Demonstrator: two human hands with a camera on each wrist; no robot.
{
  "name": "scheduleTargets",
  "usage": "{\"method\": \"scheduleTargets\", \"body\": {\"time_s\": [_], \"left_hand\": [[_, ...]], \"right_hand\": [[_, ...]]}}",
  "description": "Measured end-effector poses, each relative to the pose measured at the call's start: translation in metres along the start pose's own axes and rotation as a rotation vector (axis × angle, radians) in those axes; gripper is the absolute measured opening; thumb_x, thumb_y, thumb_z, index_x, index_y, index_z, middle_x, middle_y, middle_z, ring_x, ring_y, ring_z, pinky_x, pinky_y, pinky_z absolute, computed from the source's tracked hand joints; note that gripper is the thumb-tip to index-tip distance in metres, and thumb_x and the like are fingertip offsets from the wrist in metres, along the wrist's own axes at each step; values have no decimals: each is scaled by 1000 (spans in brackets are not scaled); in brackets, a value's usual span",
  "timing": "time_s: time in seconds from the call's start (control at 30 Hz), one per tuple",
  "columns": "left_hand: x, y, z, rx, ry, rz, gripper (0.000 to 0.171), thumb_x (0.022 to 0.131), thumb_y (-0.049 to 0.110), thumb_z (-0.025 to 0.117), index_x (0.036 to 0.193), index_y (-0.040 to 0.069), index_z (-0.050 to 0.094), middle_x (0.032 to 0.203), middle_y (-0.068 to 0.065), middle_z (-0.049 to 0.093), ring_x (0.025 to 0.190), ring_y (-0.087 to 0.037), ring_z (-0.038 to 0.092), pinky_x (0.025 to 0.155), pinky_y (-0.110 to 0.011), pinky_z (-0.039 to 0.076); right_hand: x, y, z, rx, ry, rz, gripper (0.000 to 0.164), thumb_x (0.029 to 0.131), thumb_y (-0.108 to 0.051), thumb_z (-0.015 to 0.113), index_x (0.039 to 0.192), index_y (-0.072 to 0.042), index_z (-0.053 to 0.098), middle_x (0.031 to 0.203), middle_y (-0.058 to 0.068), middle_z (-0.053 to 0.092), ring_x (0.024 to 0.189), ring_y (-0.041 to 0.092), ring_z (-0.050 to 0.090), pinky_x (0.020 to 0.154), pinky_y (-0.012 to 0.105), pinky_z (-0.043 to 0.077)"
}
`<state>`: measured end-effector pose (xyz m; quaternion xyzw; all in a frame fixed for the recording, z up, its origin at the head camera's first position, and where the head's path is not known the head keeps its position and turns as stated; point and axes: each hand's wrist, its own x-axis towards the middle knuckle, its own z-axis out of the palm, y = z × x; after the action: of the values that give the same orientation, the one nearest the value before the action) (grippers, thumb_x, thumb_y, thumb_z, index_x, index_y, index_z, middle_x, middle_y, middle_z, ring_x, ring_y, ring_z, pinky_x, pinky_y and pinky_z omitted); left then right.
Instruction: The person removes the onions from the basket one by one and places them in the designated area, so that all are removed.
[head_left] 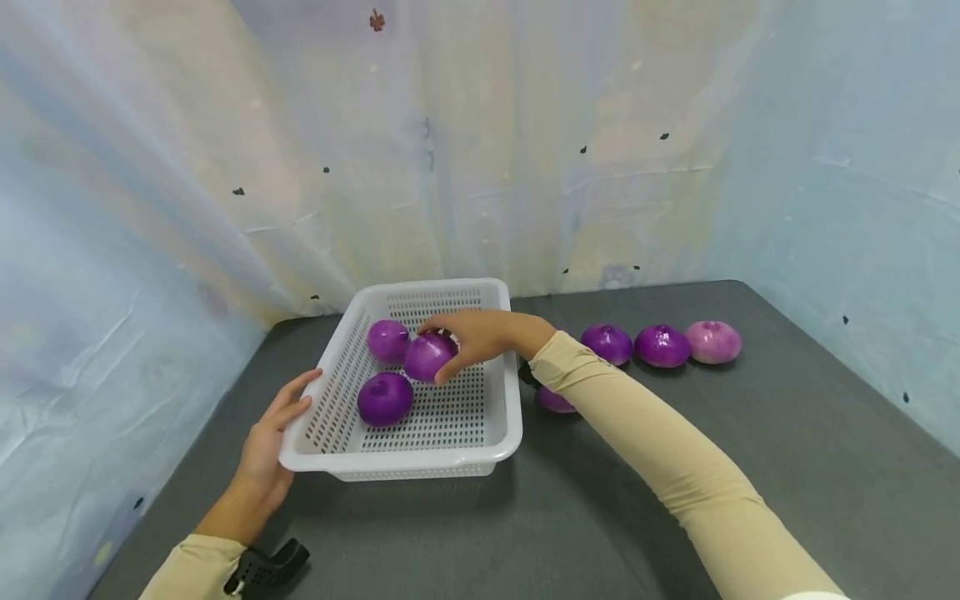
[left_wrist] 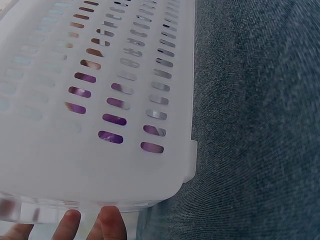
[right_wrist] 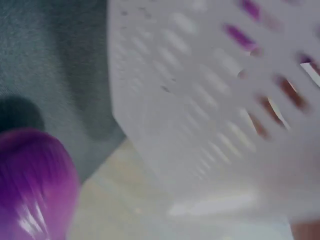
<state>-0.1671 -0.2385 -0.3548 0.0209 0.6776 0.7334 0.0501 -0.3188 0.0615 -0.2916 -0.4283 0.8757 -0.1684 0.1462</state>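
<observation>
A white perforated plastic basket (head_left: 450, 462) stands on the dark table, with purple onions inside. My left hand (head_left: 262, 454) holds its left rim; several fingertips (left_wrist: 111, 220) show at the rim in the left wrist view, the thumb's contact unclear. Over the basket's interior, my right hand (head_left: 480, 335) grips a purple onion (head_left: 427, 358) between thumb and fingers. Two more onions lie close by: one behind on the left (head_left: 387, 341), and a darker onion (head_left: 385, 400) nearer the front. Through the basket wall (right_wrist: 165, 140), the right wrist view gives only blurred glimpses of the hand and onions.
Right of the basket, a row holds a dark onion (head_left: 607, 343), another onion (head_left: 663, 346) and a paler onion (head_left: 713, 342). My right forearm partly hides one more onion (head_left: 553, 401) beside the basket. Pale patterned curtains (head_left: 480, 167) enclose the dark table (head_left: 420, 542).
</observation>
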Motion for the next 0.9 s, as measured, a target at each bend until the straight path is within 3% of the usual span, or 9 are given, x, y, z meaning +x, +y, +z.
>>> {"method": "scheduleTargets", "body": {"time_s": [0.23,0.57,0.9], "left_hand": [[3,0,-1,-3,3,5,49,109,35,34,156,26,26,145,8,34,116,1,56,86,-29,52],[2,-3,-3,-1,-4,12,48,109,34,33,156,24,25,144,9,35,116,1,55,87,-28,52],[0,-3,-7,-11,-3,20,49,109,34,34,156,25,26,144,8,36,117,1,56,88,-28,52]], "right_hand": [[-38,-15,-19,-76,83,-57,84,79,-55,79,148,-22,43,144,-4,51,128,12,51,106,35,45],[-121,-6,-20,-143,198,-46,84,78,-64,74,149,-32,41,146,-13,47,128,7,51,105,36,46],[-160,-1,-15,-108,216,-2,82,79,-66,72,148,-34,40,141,-16,51,114,5,59,95,34,51]]}}
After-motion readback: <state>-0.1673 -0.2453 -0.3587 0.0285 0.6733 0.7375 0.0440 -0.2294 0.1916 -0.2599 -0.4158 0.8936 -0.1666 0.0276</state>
